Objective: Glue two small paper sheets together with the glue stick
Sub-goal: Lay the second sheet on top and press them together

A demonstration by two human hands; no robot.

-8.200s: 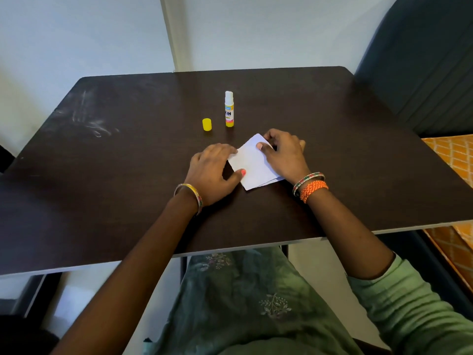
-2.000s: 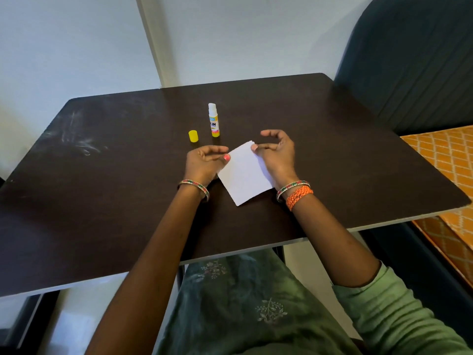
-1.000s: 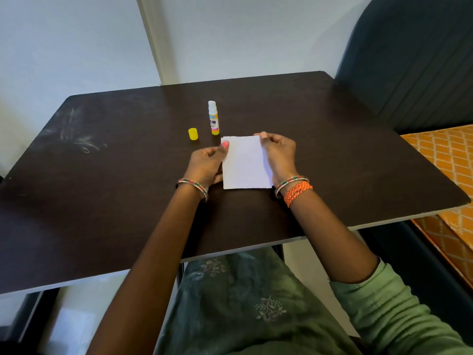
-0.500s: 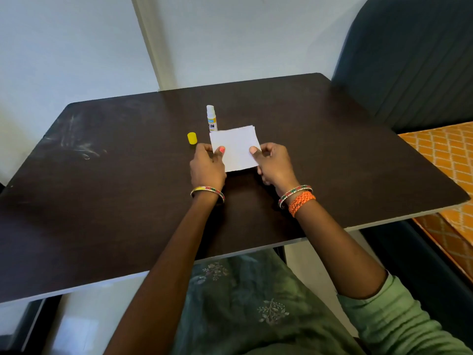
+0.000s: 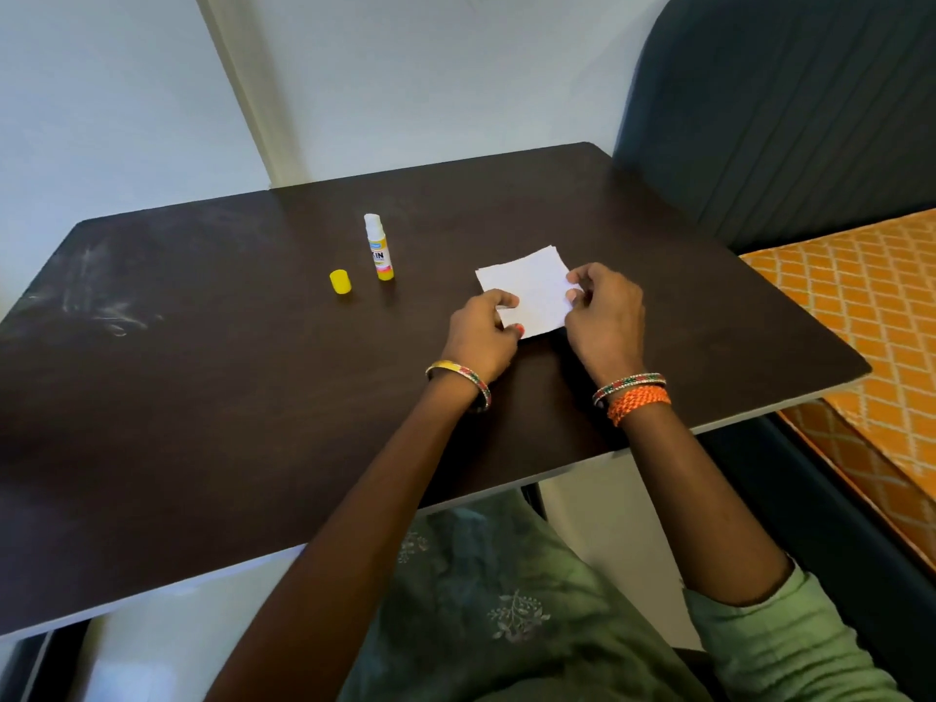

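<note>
Nearest the front edge of the dark tabletop (image 5: 212, 448), the person's forearms reach in from below, bangles at both wrists. The left hand (image 5: 481, 331) pinches the near-left corner of the white paper sheets (image 5: 529, 288), fingers curled over the edge and thumb under or beside it. The right hand (image 5: 605, 316) pinches the right edge of the same paper with thumb and fingertips. The paper sits right of centre, roughly midway between the front and back edges, and reads as one square piece; whether both sheets are stacked in it cannot be told. It looks thin, light and limp, so it should bend or crease under any squeeze and slide easily on the smooth top. Holding it by opposite edges or corners, as here, seems the safest way to keep it flat and aligned. Further back, toward the left, the yellow cap (image 5: 340, 281) lies off the glue stick (image 5: 378, 247), which stands upright and uncapped just beside it, well apart from the paper.
</note>
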